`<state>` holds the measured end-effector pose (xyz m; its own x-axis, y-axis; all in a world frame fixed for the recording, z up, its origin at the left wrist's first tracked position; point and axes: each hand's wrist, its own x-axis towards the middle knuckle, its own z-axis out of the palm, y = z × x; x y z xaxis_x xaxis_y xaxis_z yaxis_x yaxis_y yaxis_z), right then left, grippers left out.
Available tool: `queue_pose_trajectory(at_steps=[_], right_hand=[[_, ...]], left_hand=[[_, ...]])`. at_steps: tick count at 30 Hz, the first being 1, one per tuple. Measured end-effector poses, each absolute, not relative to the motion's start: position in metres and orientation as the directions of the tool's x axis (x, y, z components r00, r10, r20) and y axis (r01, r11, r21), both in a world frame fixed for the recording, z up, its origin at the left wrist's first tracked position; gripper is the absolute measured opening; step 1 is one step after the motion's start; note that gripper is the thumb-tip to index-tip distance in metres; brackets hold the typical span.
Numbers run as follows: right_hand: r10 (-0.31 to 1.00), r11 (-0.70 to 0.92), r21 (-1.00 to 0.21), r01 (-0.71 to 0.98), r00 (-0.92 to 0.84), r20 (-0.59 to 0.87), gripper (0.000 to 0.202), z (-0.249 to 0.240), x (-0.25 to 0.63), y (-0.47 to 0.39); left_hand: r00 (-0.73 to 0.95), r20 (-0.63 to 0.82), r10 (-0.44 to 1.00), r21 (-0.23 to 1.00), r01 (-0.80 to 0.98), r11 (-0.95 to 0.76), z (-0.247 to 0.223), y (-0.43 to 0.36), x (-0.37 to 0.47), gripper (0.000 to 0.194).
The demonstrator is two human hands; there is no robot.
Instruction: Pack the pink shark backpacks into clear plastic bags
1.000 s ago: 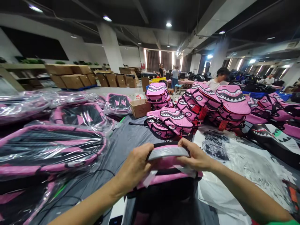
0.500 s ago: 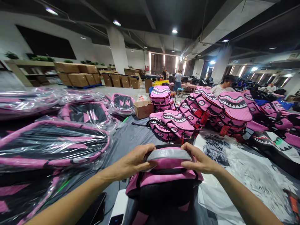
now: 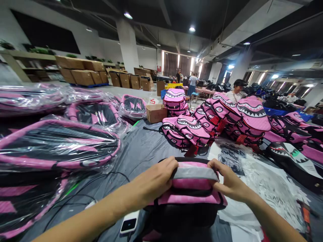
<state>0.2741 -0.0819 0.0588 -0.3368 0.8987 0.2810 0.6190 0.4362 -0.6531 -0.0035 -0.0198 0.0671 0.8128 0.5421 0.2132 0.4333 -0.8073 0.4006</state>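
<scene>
A pink and black backpack (image 3: 186, 215) stands in front of me, its top toward my hands. Along its upper edge runs a grey strip (image 3: 194, 173) over pink fabric. My left hand (image 3: 160, 179) is closed on the left end of this edge, its fingertips partly hidden behind the fabric. At the right end, my right hand (image 3: 225, 178) pinches the same edge between thumb and fingers. A white device with a dark screen (image 3: 130, 223) lies left of the backpack, below my left forearm.
Plastic-wrapped pink and black backpacks (image 3: 60, 144) are piled at left. Pink shark-mouth backpacks (image 3: 193, 129) are heaped ahead, near an open cardboard box (image 3: 155, 113). Clear plastic bags (image 3: 270, 191) and a red-handled tool (image 3: 306, 215) lie at right. A co-worker (image 3: 237, 92) is behind the heap.
My hands and the backpack's top edge have shifted right and slightly down in view. My left hand has turned more over the edge. The co-worker's head has lifted.
</scene>
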Motion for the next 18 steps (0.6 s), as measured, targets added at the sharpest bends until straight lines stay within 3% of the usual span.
queue_pose_trajectory(at_steps=[4,8,10,13,16,18], right_hand=[[0.836,0.458,-0.432,0.777,-0.212,0.506,0.033,0.038,0.267,-0.090],[0.682,0.522,-0.244,0.818,-0.228,0.696,0.032,0.028,0.262,-0.098],[0.640,0.569,-0.224,0.791,-0.256,0.725,0.028,0.033,0.259,-0.106],[0.682,0.607,-0.281,0.743,-0.306,0.664,0.022,0.043,0.254,-0.123],[0.672,0.606,-0.261,0.752,-0.308,0.673,0.021,0.041,0.248,-0.140],[0.628,0.593,-0.218,0.775,-0.275,0.728,0.022,0.033,0.246,-0.149]], left_hand=[[0.693,0.363,0.623,0.178,0.604,-0.777,0.050,-0.030,0.016,0.028],[0.686,0.374,0.624,0.234,0.581,-0.779,0.062,-0.046,0.022,0.012],[0.678,0.401,0.615,0.165,0.607,-0.777,0.066,-0.058,0.021,0.015],[0.596,0.564,0.572,-0.019,0.702,-0.712,0.060,-0.075,0.018,0.018],[0.520,0.723,0.454,-0.057,0.700,-0.712,0.042,-0.092,0.015,0.021],[0.525,0.734,0.431,-0.045,0.670,-0.741,0.027,-0.105,0.011,0.018]])
